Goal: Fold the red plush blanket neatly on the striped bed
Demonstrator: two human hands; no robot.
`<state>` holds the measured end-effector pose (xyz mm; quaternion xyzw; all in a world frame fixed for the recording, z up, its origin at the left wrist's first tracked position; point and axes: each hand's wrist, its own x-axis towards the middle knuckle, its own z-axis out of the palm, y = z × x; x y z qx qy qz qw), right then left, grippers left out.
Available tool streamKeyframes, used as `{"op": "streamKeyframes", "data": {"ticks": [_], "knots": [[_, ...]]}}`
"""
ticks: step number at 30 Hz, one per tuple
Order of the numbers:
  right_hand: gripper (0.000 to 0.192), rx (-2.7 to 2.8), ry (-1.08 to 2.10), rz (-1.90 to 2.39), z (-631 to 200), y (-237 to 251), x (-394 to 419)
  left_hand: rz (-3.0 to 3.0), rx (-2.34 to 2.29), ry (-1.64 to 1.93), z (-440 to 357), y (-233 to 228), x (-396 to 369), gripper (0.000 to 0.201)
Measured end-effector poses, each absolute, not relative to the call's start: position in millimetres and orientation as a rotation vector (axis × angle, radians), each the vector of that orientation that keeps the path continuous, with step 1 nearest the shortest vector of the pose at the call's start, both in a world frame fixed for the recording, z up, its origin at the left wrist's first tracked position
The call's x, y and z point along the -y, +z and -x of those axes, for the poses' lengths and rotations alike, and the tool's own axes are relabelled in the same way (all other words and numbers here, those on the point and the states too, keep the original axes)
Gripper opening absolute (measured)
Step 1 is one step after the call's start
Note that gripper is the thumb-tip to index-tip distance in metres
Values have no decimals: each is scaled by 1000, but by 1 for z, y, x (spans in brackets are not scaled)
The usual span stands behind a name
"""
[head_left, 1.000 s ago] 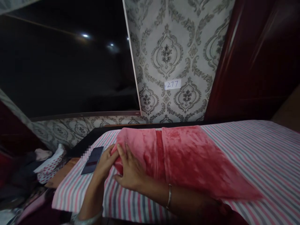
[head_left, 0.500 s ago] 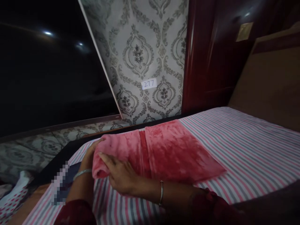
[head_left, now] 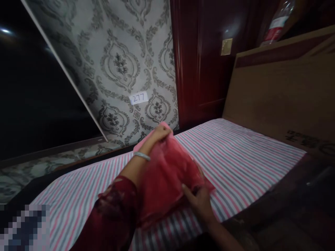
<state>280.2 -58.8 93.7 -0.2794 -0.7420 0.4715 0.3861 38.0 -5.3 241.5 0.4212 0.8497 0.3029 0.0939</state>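
A pink plush cloth [head_left: 167,170] lies folded on a bed covered by a pink, grey and white striped sheet [head_left: 235,153]. My left hand [head_left: 161,133] grips the cloth's far upper edge and holds it lifted off the sheet; a silver bangle circles that wrist. My right hand [head_left: 199,202] rests on the cloth's near right corner, fingers spread and pressing it against the sheet. My left forearm in a dark red patterned sleeve crosses in front of the cloth and hides its left part.
A brown wooden headboard [head_left: 282,94] rises at the right. Dark red wooden panels [head_left: 201,69] and patterned grey wallpaper with a paper label reading 277 [head_left: 138,98] stand behind the bed. A dark screen [head_left: 34,104] fills the upper left.
The view has swung right. The cloth's left end has been carried over to the right, so the cloth is more compact. My left hand rose with the edge; my right hand slid to the near corner.
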Motion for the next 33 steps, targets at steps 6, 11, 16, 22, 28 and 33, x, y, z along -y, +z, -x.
{"op": "streamKeyframes", "data": {"ticks": [6,11,16,22,28,33], "knots": [[75,1554,1721,746,-327,49,11,-1363,-2571,621,-34,168,-40,14],[79,1605,1750,641,-316,56,-1,-1318,-2676,533,9,166,-46,19],[66,1715,1537,588,-305,58,-6,-1293,-2572,548,28,162,-61,14],[56,1842,1293,679,-313,52,-24,-1285,-2489,720,41,156,-75,18],[56,2005,1080,884,-325,44,-36,-1251,-2368,756,42,134,-76,25],[67,2085,1169,900,-327,48,-42,-1246,-2261,706,42,142,-76,35]]}}
